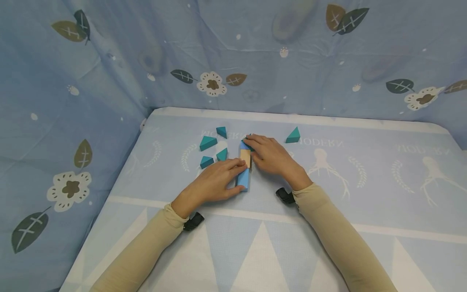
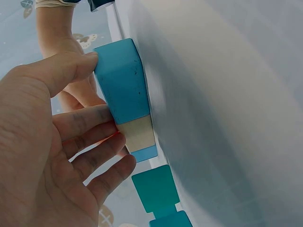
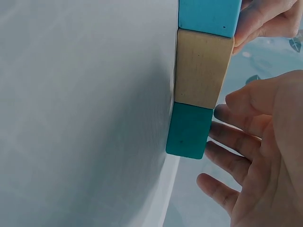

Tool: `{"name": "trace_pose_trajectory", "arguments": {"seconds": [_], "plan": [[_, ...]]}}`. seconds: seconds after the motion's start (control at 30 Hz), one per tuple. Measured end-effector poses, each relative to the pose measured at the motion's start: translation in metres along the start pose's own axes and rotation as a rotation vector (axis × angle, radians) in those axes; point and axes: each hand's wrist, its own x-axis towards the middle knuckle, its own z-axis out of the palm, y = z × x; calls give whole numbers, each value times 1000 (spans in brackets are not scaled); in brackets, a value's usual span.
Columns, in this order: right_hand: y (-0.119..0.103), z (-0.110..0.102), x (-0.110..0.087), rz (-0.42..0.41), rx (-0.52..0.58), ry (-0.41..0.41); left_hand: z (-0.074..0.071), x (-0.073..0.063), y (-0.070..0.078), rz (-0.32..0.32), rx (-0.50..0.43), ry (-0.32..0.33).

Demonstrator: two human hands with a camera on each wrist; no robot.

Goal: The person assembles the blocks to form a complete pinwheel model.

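Note:
A row of blocks lies on the table: a light blue block [image 1: 243, 180] nearest me, a natural wood block [image 1: 245, 156] in the middle, and a small blue piece [image 1: 244, 145] with a green piece [image 3: 189, 131] at the far end. My left hand [image 1: 217, 180] rests along the row's left side. Its thumb touches the light blue block near its close end, its fingertips reach the wood block. At the far end, my right hand [image 1: 273, 156] lies with extended fingers against the green piece, partly hiding it. In the right wrist view its fingers are spread.
Several loose teal triangular blocks [image 1: 208, 142] lie left of the row. Another green triangular block [image 1: 293, 135] sits to the right, beyond my right hand. A patterned cloth covers the table [image 1: 365, 162], and a blue curtain [image 1: 255, 48] hangs behind its back edge.

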Motion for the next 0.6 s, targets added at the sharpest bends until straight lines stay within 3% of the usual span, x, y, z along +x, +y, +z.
{"name": "trace_pose_trajectory", "arguments": {"seconds": [0.6], "plan": [[0, -4, -4, -6, -1, 18, -1, -1, 0, -1, 6, -6]]}}
